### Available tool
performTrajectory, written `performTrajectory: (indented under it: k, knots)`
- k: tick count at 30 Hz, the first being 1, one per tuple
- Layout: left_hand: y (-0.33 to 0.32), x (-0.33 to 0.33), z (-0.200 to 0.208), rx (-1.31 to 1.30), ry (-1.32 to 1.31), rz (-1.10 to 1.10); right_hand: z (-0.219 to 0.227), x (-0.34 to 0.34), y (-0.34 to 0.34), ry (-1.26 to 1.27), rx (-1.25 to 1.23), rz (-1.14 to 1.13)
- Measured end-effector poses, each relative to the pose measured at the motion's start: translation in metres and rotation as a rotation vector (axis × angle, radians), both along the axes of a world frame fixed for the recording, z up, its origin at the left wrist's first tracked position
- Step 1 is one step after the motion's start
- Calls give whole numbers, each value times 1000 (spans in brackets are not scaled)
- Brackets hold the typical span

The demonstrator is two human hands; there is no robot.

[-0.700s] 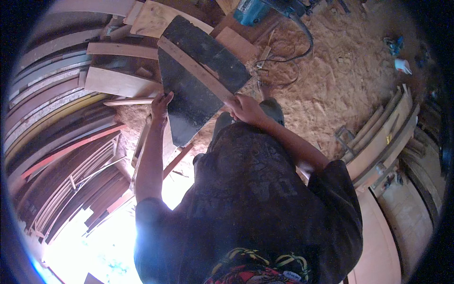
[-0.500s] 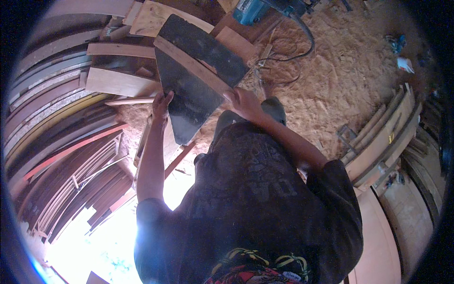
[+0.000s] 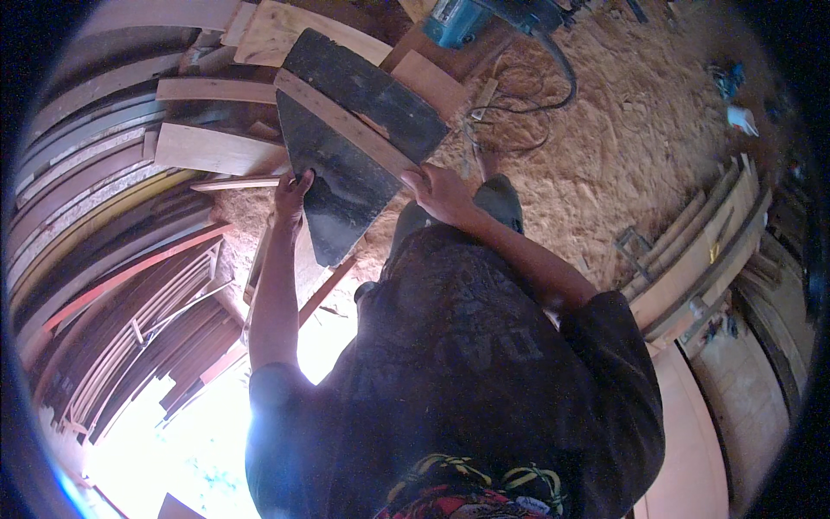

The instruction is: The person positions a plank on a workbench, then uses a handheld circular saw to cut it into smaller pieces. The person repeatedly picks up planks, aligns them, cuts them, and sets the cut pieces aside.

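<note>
Our left hand [image 3: 292, 197] is gripping a black board [image 3: 344, 186] by its left edge; our right hand [image 3: 443, 192] is clasping it where a wooden strip [image 3: 346, 121] ends. We are holding it before our knees [image 3: 503, 204], over rough brown ground [image 3: 622, 147], with planks [image 3: 99, 203] lining the left side.

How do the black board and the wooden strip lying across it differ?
Colour: the black board is dark; the wooden strip is light reddish-brown.
Shape: the black board is broad and angular, the wooden strip long and narrow.
Hold: the left hand grips the black board's edge; the right hand grips the wooden strip's near end.
Shared: both have straight edges.
</note>
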State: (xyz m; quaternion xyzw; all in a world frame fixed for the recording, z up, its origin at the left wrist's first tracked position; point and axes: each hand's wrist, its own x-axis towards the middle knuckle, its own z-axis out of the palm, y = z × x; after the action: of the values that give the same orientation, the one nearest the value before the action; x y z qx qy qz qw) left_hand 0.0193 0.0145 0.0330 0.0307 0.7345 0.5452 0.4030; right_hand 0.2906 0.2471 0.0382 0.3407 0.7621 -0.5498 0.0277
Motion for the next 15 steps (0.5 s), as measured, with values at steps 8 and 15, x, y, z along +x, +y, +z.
performTrajectory:
  k: [8, 15]
  knots:
    - [0, 4, -4, 43, 48, -9, 4, 1, 3, 39, -65, 4]
    - [1, -1, -13, 35, 71, 3, 1, -2, 6, 54, -30, 15]
